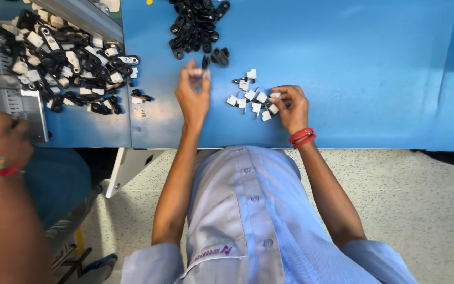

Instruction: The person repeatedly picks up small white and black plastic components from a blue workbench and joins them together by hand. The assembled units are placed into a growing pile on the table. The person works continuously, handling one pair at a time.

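The left hand (193, 94) is raised a little above the blue table (374, 63), its fingers pinched together around a small black clip (205, 63) with a pale bit at its tip; the part is mostly covered by the fingertips, so its exact shape is hard to make out. The right hand (291, 107) rests on the table with fingers curled, thumb and forefinger closing on one small white piece (275, 95) at the edge of a scatter of white pieces (249, 97) lying between the two hands. Just beyond the left hand sits a pile of black clips (198, 26), cut off by the top edge of the view. Further left, a larger heap of black-and-white parts (69, 60) spreads across the neighbouring surface. A co-worker's hand (1, 144) shows at the left edge, partly cut off beside a grey metal box (24, 108); whether it grips anything cannot be told. A red band (302, 138) circles the right wrist.
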